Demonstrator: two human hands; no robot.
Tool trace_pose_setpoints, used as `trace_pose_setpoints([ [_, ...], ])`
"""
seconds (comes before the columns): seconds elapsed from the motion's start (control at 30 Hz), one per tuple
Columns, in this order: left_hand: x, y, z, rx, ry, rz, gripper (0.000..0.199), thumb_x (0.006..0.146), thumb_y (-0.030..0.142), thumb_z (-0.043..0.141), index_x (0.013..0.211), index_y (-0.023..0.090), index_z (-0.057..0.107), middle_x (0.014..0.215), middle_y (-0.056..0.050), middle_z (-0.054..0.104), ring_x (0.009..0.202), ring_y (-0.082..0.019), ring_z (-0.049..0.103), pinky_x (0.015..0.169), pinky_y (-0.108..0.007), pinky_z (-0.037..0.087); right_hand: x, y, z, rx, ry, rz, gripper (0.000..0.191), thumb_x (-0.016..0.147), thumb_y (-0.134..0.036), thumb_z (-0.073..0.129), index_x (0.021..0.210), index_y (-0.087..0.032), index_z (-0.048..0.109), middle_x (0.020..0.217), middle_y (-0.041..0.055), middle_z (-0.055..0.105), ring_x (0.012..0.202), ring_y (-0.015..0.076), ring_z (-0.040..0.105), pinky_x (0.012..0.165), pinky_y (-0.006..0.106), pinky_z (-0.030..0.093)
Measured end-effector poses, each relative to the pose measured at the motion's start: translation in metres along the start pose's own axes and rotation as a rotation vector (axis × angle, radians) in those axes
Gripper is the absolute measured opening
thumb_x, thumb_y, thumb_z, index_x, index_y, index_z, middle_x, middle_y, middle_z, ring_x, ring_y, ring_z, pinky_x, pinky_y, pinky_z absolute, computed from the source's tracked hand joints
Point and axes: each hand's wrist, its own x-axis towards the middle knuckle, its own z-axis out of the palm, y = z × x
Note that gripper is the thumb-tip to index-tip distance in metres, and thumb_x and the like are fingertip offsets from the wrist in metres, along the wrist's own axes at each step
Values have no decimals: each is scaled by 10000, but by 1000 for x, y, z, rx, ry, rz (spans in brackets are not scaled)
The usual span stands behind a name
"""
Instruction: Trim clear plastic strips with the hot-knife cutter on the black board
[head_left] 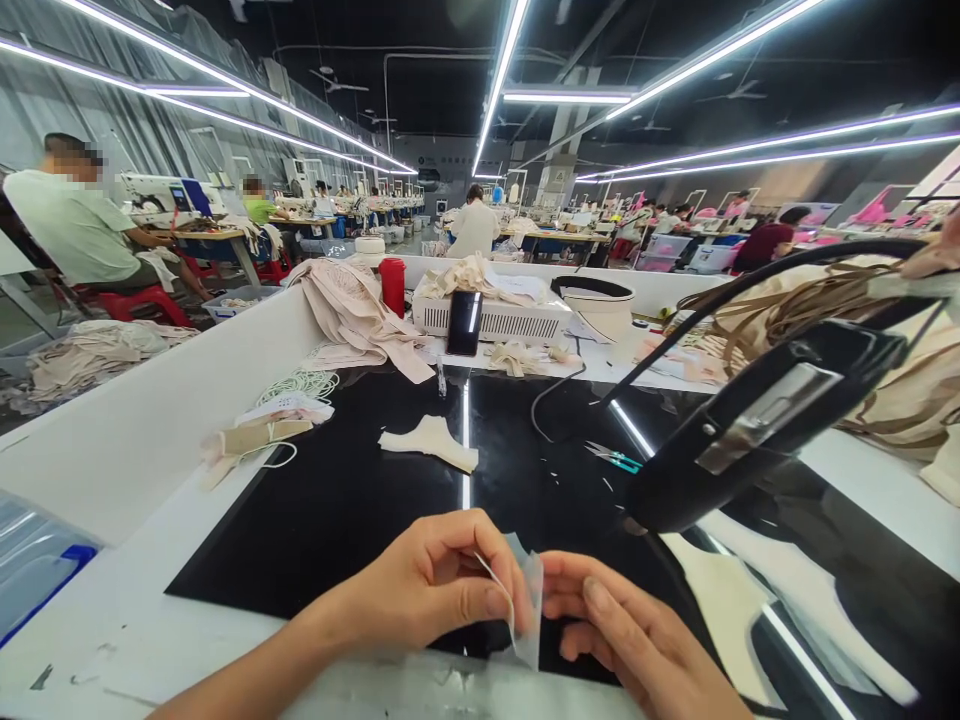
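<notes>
My left hand (450, 582) is closed in a pinch on a thin, translucent film (531, 610), which bends between thumb and fingers. Close beside it on the right is my right hand (626, 625); its fingers are loosely curved and apart, with the fingertips at the film's edge. Whether they touch it, I cannot tell. Beyond the hands, a cream cut fabric piece (429, 442) lies on the black mat (330, 510). To the right lie a larger cream piece (720, 600) and a white piece (817, 590).
A black tool with a metal plate (772, 420) and thick cable looms at the right. Teal-handled thread snips (619, 458) lie near it. Farther back are a phone (464, 323), a red cup (391, 286) and fabric stacks (345, 300). Cord (300, 385) lies at left; co-workers sit beyond.
</notes>
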Motion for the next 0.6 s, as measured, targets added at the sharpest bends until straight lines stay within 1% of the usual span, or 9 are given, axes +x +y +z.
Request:
trace_pose_setpoints([
  [0.07,-1,1,1,29,-17,-6,232,1013,369,747,936,166,665,929,-74,734,930,-183,707,883,-333,551,2,3,6,66,-94,14,642,758,-813,787,1049,-241,816,979,89,759,867,257,661,888,405,557],
  [0.13,0,2,2,77,-28,-16,233,1007,373,751,932,162,688,970,-87,737,960,-191,701,887,-327,550,4,4,11,114,-108,-9,561,756,-772,822,947,-245,801,920,52,731,893,240,654,920,369,539],
  [0.2,1,2,3,124,-15,-19,304,1007,442,736,911,155,707,979,-96,738,960,-197,694,894,-332,547,5,4,14,85,-30,-59,497,792,-734,818,853,-243,772,869,25,692,889,215,633,868,303,528],
  [0.27,2,1,4,169,39,-43,382,1027,499,684,887,146,714,964,-95,733,925,-186,687,891,-329,546,4,1,15,-12,55,-110,489,838,-728,777,813,-241,743,800,9,652,787,182,582,742,257,504],
  [0.33,4,-2,5,174,116,-96,390,1033,501,663,893,140,701,947,-86,719,895,-178,695,829,-306,565,4,-2,14,-99,88,-150,493,878,-724,734,790,-240,713,723,-4,619,697,165,537,657,246,474],
  [0.43,7,-9,7,125,205,-213,339,969,478,734,975,151,643,855,-57,704,825,-194,731,657,-260,585,4,-5,14,-148,56,-173,499,913,-720,690,782,-239,686,679,-10,614,648,162,544,640,261,483],
  [0.47,8,-11,7,115,232,-246,341,938,461,766,1010,160,623,862,-52,708,789,-194,739,599,-244,579,5,-6,14,-158,42,-173,502,913,-726,686,791,-239,685,680,-11,616,639,159,545,635,263,485],
  [0.57,9,-15,8,101,299,-324,409,857,376,827,1135,185,596,1061,-68,719,686,-164,743,480,-210,549,10,-4,13,-184,6,-161,509,912,-737,678,815,-238,680,691,-19,614,621,145,531,606,252,469],
  [0.6,9,-15,8,95,310,-341,415,841,358,833,1141,185,603,1090,-68,712,655,-152,738,461,-203,539,13,-3,11,-194,-6,-156,505,923,-731,669,818,-237,673,693,-22,609,617,140,528,599,247,464],
])
